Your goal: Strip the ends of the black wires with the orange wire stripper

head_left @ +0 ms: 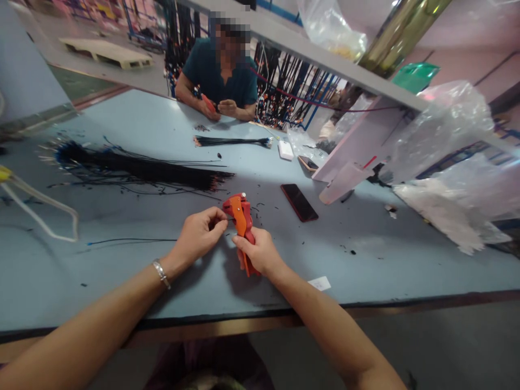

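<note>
My right hand (260, 252) is wrapped round the handles of an orange and red wire stripper (242, 222), its head pointing away from me above the table. Just left of the tool's jaws, my left hand (202, 230) pinches a thin black wire (134, 240). The wire's long end trails out to the left over the table and finishes in a small blue tip. Its short end reaches the jaws; whether they grip it I cannot tell. Beyond my left hand lies a thick bundle of black wires (142, 167), with blue and pale ends at its left.
A smaller wire bundle (233, 141) lies farther back, before a co-worker (221, 76) holding a red tool. To the right are a dark phone (299, 202), a white box (285, 150) and plastic bags (447, 124). Black scraps dot the blue-grey table (365, 276).
</note>
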`<state>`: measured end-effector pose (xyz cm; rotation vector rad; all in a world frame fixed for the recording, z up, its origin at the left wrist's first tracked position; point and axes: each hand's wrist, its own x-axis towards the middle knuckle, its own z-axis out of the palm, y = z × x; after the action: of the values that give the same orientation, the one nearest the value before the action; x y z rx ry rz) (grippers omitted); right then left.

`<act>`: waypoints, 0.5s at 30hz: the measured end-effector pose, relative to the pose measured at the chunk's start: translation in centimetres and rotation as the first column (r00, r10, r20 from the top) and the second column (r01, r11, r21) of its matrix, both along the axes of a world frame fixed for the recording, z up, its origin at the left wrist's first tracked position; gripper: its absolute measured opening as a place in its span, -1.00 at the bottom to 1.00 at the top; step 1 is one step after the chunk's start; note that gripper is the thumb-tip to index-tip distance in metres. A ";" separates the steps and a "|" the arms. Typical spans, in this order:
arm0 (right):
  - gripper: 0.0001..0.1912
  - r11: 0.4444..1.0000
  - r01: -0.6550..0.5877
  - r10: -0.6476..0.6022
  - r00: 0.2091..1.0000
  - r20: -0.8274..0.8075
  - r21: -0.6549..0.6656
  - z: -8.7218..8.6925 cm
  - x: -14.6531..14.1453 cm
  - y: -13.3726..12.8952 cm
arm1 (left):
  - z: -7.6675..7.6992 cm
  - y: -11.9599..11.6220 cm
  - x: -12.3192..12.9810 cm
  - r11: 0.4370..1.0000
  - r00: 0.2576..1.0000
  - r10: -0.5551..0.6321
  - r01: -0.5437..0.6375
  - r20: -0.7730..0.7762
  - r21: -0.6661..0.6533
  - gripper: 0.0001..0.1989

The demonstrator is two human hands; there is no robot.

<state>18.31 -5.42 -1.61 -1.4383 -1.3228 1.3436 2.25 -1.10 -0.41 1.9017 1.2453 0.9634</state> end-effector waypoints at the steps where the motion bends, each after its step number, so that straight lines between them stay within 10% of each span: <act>1: -0.76 1.000 0.006 -0.006 1.000 -0.030 -0.007 -0.1 0.1 0.0 | 0.0 0.0 0.0 1.000 1.000 0.007 -0.007 -0.004 0.011 -0.81; 15: -0.73 0.980 -0.153 0.087 0.903 -0.420 -0.125 -0.4 1.0 -0.1 | 0.2 -0.7 0.1 0.977 0.999 -0.023 0.032 -0.044 0.210 -0.81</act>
<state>19.34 -5.49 -1.97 -1.0960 -1.0566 1.7533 2.32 -1.84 -0.19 2.1061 1.1756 1.0832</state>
